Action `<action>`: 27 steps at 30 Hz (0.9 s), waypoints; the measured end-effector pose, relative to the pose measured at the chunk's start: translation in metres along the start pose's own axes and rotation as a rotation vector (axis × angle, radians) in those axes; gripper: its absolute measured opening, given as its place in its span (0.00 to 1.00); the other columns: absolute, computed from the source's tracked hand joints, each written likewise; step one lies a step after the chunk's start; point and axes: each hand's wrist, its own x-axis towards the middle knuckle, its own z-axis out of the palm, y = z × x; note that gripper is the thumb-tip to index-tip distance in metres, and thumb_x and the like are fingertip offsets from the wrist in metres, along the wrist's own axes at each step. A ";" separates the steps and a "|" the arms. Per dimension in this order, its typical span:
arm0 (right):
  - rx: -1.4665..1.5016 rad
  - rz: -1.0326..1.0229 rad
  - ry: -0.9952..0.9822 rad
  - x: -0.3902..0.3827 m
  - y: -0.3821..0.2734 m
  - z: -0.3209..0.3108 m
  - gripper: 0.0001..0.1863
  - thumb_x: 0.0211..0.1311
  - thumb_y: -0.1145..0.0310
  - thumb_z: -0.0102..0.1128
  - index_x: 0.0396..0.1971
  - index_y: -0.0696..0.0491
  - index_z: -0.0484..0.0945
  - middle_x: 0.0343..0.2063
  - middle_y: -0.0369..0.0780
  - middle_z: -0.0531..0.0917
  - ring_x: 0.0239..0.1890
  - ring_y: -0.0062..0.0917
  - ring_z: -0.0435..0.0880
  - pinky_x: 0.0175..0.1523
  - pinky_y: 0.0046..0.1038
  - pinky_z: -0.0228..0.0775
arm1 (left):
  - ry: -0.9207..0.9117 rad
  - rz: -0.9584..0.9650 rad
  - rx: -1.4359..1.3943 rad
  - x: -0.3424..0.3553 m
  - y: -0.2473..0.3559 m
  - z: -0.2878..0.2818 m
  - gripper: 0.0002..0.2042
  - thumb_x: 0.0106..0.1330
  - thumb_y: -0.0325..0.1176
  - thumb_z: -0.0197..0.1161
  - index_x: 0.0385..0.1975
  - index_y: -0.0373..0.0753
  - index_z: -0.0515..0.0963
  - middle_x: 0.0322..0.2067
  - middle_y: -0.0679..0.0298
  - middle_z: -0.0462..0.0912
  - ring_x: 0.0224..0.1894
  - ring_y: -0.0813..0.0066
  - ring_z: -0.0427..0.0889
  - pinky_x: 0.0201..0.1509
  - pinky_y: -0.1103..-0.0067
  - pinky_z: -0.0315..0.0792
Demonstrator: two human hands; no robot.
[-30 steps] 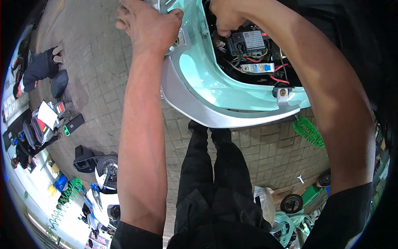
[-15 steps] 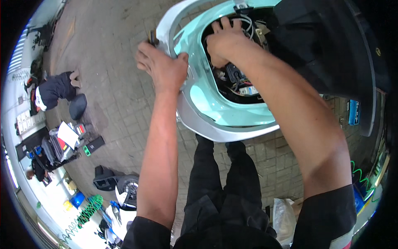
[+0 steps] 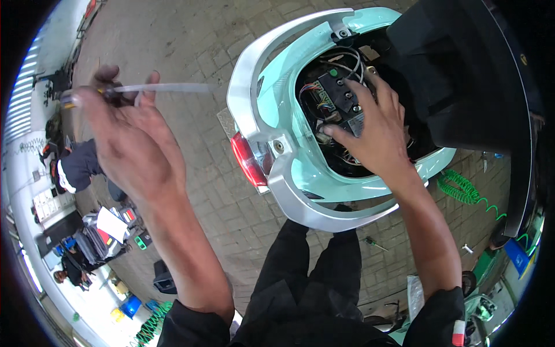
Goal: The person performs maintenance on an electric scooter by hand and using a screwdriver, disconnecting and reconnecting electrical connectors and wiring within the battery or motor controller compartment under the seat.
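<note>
My left hand (image 3: 139,144) is raised over the floor at the left, closed round a long thin tool, probably a screwdriver (image 3: 167,88). Motion blurs it; its pale shaft points right. Across the open compartment of a mint-green scooter (image 3: 277,107) reaches my right hand (image 3: 376,133). Its fingers are spread over a black box with round caps and plugged-in coloured wires (image 3: 332,89), thumb near the lower edge. The hand hides part of the box, and firm contact is not plain. A silver grab rail (image 3: 245,87) curves round the tail, beside a red tail light (image 3: 247,159).
The raised black seat (image 3: 462,75) stands at the right. A coiled green hose (image 3: 459,188) hangs beyond the tail. On the paved floor lies another screwdriver (image 3: 376,244). At the far left a person in dark clothes (image 3: 81,165) bends over, near a grey seat-like thing with papers (image 3: 110,225).
My left hand has left the grab rail and swung left with the tool. My right hand has shifted right and back, uncovering the black box. The view has moved too.
</note>
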 end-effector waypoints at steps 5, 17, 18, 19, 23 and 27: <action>-0.190 -0.006 0.137 0.025 -0.022 0.021 0.40 0.46 0.57 0.81 0.63 0.44 0.75 0.68 0.47 0.65 0.71 0.46 0.62 0.72 0.56 0.54 | -0.360 0.125 0.194 0.004 0.002 0.030 0.26 0.81 0.56 0.47 0.51 0.34 0.75 0.36 0.67 0.73 0.37 0.78 0.71 0.52 0.74 0.72; -0.122 0.212 0.225 0.023 -0.033 0.049 0.37 0.43 0.68 0.80 0.56 0.52 0.72 0.69 0.52 0.63 0.73 0.48 0.59 0.77 0.63 0.39 | -0.709 0.316 0.505 -0.017 -0.049 0.038 0.09 0.68 0.36 0.70 0.37 0.37 0.83 0.33 0.60 0.87 0.35 0.63 0.83 0.41 0.71 0.74; -0.128 0.211 0.221 0.023 -0.034 0.049 0.37 0.43 0.68 0.80 0.56 0.52 0.72 0.69 0.52 0.63 0.73 0.48 0.59 0.77 0.63 0.39 | -0.706 0.310 0.502 -0.016 -0.053 0.038 0.09 0.68 0.36 0.70 0.37 0.37 0.83 0.33 0.60 0.87 0.35 0.63 0.83 0.41 0.71 0.74; -0.140 0.200 0.218 0.023 -0.035 0.050 0.37 0.44 0.67 0.79 0.57 0.51 0.72 0.69 0.51 0.63 0.73 0.47 0.59 0.77 0.64 0.38 | -0.768 0.321 0.524 -0.015 -0.055 0.039 0.09 0.68 0.37 0.70 0.36 0.38 0.83 0.33 0.61 0.87 0.35 0.62 0.81 0.41 0.69 0.73; -0.188 0.170 0.191 0.021 -0.035 0.056 0.35 0.46 0.67 0.77 0.58 0.48 0.72 0.69 0.48 0.63 0.74 0.44 0.59 0.76 0.68 0.36 | -0.866 0.421 0.605 -0.015 -0.066 0.040 0.09 0.66 0.38 0.70 0.34 0.39 0.84 0.29 0.64 0.85 0.35 0.60 0.77 0.41 0.67 0.68; -0.210 0.170 0.171 0.021 -0.031 0.060 0.35 0.47 0.66 0.76 0.59 0.47 0.72 0.69 0.45 0.64 0.74 0.42 0.59 0.76 0.69 0.35 | -0.890 0.406 0.652 -0.016 -0.075 0.039 0.09 0.67 0.39 0.69 0.34 0.40 0.85 0.29 0.63 0.84 0.35 0.59 0.78 0.41 0.68 0.68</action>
